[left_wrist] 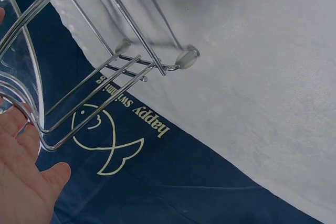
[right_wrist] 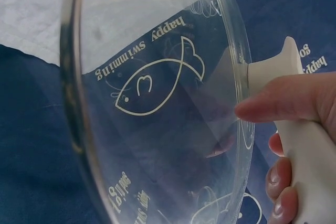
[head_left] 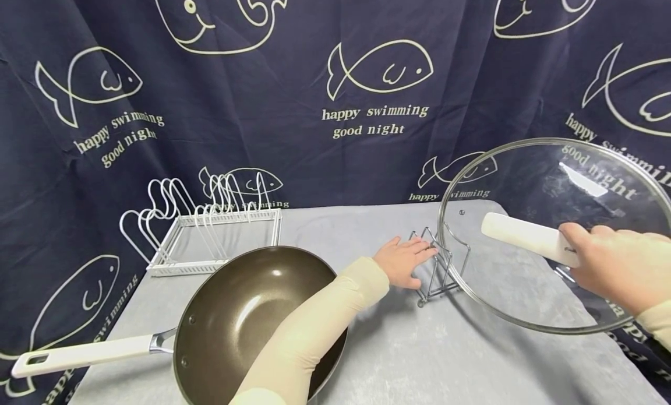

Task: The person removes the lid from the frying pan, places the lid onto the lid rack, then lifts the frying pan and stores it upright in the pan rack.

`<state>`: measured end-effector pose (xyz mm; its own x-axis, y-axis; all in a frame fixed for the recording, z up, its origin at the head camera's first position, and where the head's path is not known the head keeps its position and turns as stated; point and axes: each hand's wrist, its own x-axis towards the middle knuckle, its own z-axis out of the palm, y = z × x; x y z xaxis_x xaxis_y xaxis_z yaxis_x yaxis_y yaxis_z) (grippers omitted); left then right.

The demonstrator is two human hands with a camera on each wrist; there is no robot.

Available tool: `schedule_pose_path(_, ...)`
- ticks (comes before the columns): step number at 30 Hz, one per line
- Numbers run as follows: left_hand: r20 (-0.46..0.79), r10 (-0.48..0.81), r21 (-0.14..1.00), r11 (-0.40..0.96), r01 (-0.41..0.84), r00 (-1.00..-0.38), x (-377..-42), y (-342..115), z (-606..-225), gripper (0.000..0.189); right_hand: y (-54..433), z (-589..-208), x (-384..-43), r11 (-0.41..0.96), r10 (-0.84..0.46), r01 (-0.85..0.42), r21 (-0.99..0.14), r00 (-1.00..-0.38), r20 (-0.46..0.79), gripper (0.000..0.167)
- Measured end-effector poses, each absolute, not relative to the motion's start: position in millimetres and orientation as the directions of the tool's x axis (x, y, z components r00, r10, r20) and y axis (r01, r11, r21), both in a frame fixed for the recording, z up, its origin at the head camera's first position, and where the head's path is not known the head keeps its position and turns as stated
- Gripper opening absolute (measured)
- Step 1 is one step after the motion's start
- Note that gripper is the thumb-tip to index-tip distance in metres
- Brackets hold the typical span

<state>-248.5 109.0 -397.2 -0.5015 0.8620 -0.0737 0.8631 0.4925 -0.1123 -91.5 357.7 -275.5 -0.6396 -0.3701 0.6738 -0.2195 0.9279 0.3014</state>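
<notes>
A large glass pot lid (head_left: 524, 309) with a metal rim and a long white handle (head_left: 524, 236) stands tilted at the right of the head view. My right hand (head_left: 618, 265) grips that handle; the right wrist view shows curled fingers (right_wrist: 283, 203) around it and the thumb near the glass. My left hand (head_left: 403, 260) has its fingers extended at a small chrome wire rack (head_left: 437, 277) on the table. In the left wrist view, fingertips meet the rack's bent wires (left_wrist: 68, 140), with the thumb spread apart. The lid's rim overlaps the rack in the head view.
A dark-coated wok (head_left: 251, 300) with a white handle (head_left: 89, 355) sits at the front left, partly under my left sleeve (head_left: 314, 329). Behind it stands a white wire dish rack (head_left: 178, 268). A navy fish-print curtain (head_left: 377, 160) hangs behind the grey table (head_left: 388, 358).
</notes>
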Motion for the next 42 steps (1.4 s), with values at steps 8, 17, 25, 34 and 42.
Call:
schedule_pose_path(8, -0.071, 0.858, -0.07, 0.504, 0.861, -0.508, -247, 110, -400, 0.079, 357, -279, -92, 0.933, -0.349, -0.202, 0.297, -0.703, 0.62, 0.042)
schedule_pose_path(17, -0.054, 0.864, -0.064, 0.498, 0.865, -0.501, -249, 111, -407, 0.083, 357, -286, -94, 0.914, -0.398, -0.228, 0.336, -0.664, 0.633, 0.023)
schedule_pose_path(25, -0.038, 0.856, -0.08, 0.512, 0.855, -0.516, -246, 111, -408, 0.083, 357, -287, -93, 0.936, -0.329, -0.195, 0.294, -0.782, 0.53, 0.047)
schedule_pose_path(34, 0.011, 0.852, -0.076, 0.522, 0.849, -0.523, -244, 112, -419, 0.086, 356, -294, -94, 0.933, -0.339, -0.203, 0.296, -0.77, 0.541, 0.046)
schedule_pose_path(42, 0.03, 0.85, -0.076, 0.527, 0.847, -0.526, -242, 112, -423, 0.088, 355, -300, -96, 0.923, -0.371, -0.216, 0.319, -0.724, 0.582, 0.041)
